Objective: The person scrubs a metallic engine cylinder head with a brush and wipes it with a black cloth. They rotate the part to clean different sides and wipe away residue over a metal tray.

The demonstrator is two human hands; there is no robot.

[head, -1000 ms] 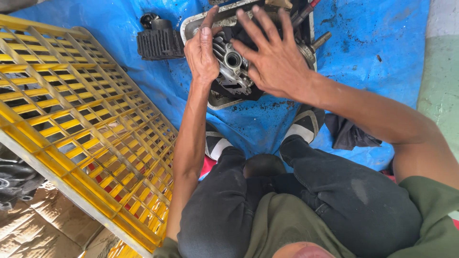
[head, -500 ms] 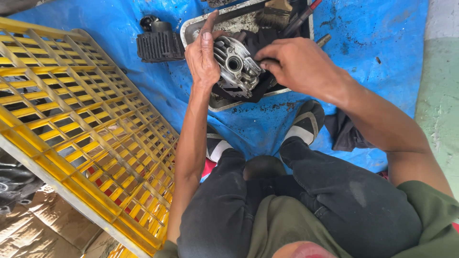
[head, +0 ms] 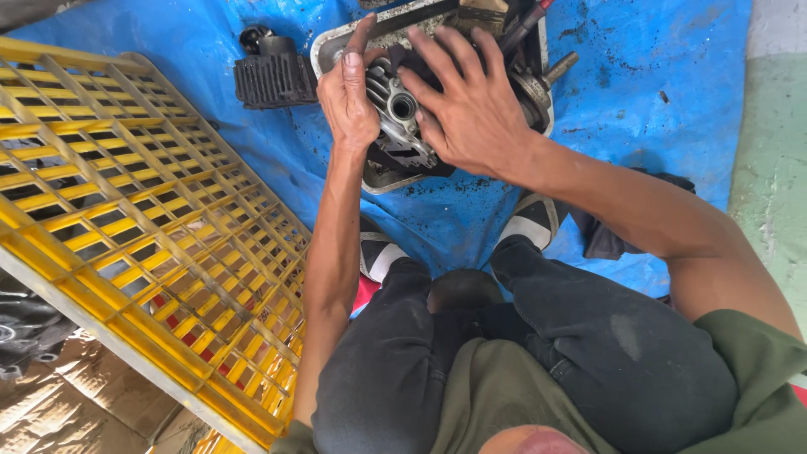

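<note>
Head view shows the finned metal engine part (head: pixel 402 113) held over the grey metal tray (head: pixel 336 44) on the blue tarp (head: pixel 656 92). Left hand (head: pixel 349 92) grips its left side. Right hand (head: pixel 471 109), clenched half a second ago, now lies spread flat across the part's right side. The part appears steadied between both hands. A black finned cylinder (head: pixel 273 80) lies beside the tray; a yellow plastic grid (head: pixel 126 219) lies to the left.

Blue tarp (head: pixel 664 101) over pale green floor (head: pixel 777 176)
</note>
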